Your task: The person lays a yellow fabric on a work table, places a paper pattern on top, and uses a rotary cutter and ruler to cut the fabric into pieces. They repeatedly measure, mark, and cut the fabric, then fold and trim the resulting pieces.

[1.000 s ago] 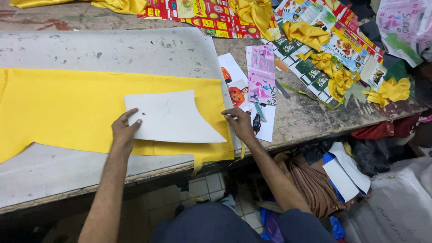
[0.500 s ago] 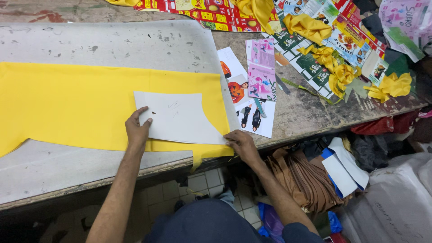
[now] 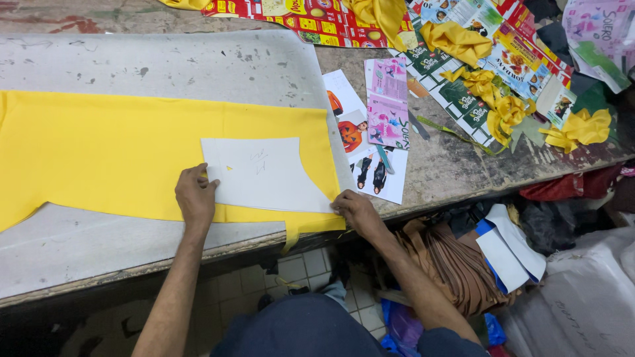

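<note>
A wide piece of yellow fabric (image 3: 119, 149) lies flat on a grey board (image 3: 165, 63) on the worktable. On its right end rests a white paper pattern (image 3: 264, 173) with a curved right edge. My left hand (image 3: 194, 196) presses flat on the pattern's lower left corner. My right hand (image 3: 356, 210) pinches the pattern's lower right corner at the fabric's near right corner, by the table's front edge.
Printed magazine pages (image 3: 377, 125) lie just right of the fabric. Yellow cloth scraps (image 3: 503, 109) and colourful printed sheets (image 3: 311, 16) cover the far right of the table. Below the edge hang brown cloth (image 3: 450, 264) and white papers (image 3: 512, 251).
My right hand slid down from the pattern's right edge to its lower right corner. My left hand and the pattern shifted slightly right along the fabric.
</note>
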